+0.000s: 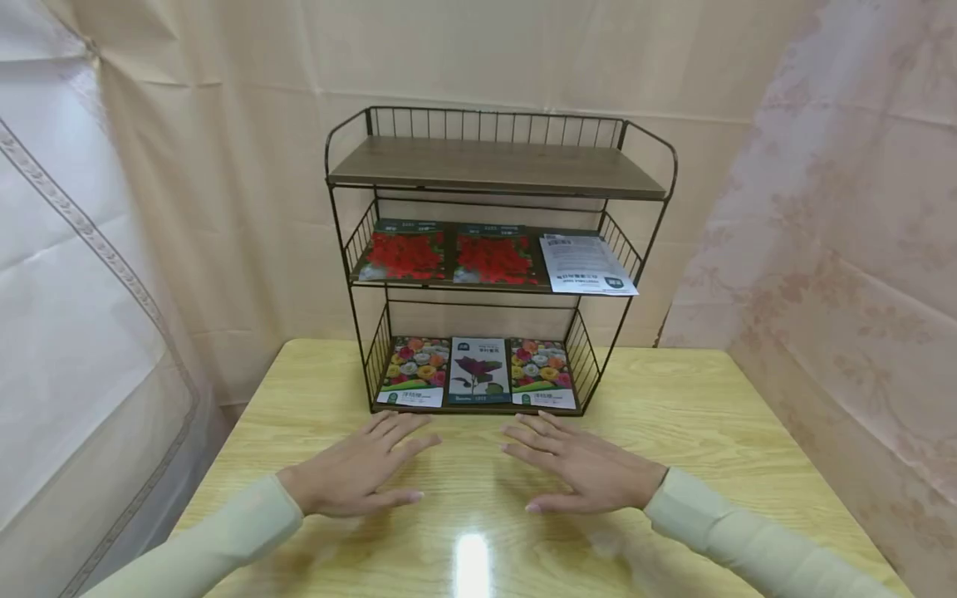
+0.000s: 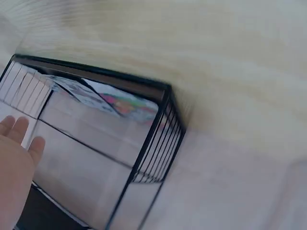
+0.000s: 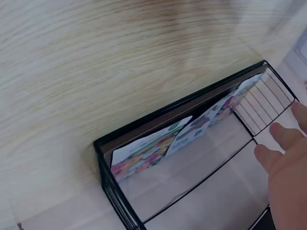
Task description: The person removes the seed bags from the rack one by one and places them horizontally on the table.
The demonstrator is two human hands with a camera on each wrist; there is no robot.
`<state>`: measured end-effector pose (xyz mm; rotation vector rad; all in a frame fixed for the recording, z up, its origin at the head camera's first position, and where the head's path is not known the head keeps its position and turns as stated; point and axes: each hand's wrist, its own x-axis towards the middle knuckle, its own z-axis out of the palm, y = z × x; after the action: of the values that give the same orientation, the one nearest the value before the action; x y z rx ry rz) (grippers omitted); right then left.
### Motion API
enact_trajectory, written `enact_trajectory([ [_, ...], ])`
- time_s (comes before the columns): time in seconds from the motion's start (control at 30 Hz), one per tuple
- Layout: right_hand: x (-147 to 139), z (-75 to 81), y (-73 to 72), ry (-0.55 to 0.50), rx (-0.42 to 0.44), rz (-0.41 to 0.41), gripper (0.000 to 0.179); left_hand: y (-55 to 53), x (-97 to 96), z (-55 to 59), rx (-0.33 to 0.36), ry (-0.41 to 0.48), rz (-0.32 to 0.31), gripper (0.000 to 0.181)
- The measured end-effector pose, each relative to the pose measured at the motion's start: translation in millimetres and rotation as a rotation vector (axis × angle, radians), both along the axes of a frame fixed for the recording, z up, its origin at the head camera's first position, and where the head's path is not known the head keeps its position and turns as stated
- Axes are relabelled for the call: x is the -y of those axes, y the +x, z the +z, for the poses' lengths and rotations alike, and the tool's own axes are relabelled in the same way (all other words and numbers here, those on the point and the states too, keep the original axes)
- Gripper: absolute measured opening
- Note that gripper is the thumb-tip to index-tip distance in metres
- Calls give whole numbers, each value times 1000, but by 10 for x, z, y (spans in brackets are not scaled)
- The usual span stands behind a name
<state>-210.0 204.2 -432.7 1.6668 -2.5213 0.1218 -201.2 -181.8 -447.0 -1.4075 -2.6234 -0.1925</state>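
Note:
My left hand point(image 1: 359, 467) and right hand point(image 1: 579, 467) hover above the wooden table, fingers spread, neither holding anything. Just beyond them stands a three-tier wire rack point(image 1: 497, 170) with wood-look shelves. Its bottom shelf bears two seed packets with mixed flowers, a left one point(image 1: 415, 368) and a right one point(image 1: 540, 370), and between them a white packet with a purple flower point(image 1: 479, 370). On the middle shelf lie two red-flower packets, one left point(image 1: 405, 252) and one centre point(image 1: 493, 256). A white packet, text side up point(image 1: 586, 264), lies at the right, jutting past the shelf's front edge.
The light wood table point(image 1: 673, 399) extends to both sides of the rack. Beige cloth point(image 1: 247, 208) hangs behind, a white curtain point(image 1: 75, 332) at the left and a flowered one point(image 1: 845, 291) at the right. Wire rails edge the rack's shelves.

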Motion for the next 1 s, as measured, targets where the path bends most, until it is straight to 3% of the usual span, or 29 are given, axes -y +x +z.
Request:
enact_trajectory([
  [0.1, 44, 50, 1, -48, 53, -47, 64, -16, 30, 28, 145, 132, 73, 57],
  [0.3, 204, 173, -38, -211, 138, -122, 34, -80, 53, 166, 551, 478, 242, 34],
  [0.4, 278, 212, -52, -301, 203, -148, 30, -121, 57, 234, 689, 597, 262, 32],
  [0.47, 330, 245, -63, -353, 287, -183, 29, -141, 73, 278, 725, 636, 267, 32],
  [0.67, 500, 392, -97, -486, 646, -335, 32, -200, 149, 474, 727, 725, 300, 36],
  [0.87, 693, 544, -233, -672, 1056, -400, 44, -311, 213, 713, 812, 973, 352, 47],
  [1.0, 841, 661, -361, -749, 1217, -418, 50, -411, 264, 859, 824, 1117, 358, 47],
])
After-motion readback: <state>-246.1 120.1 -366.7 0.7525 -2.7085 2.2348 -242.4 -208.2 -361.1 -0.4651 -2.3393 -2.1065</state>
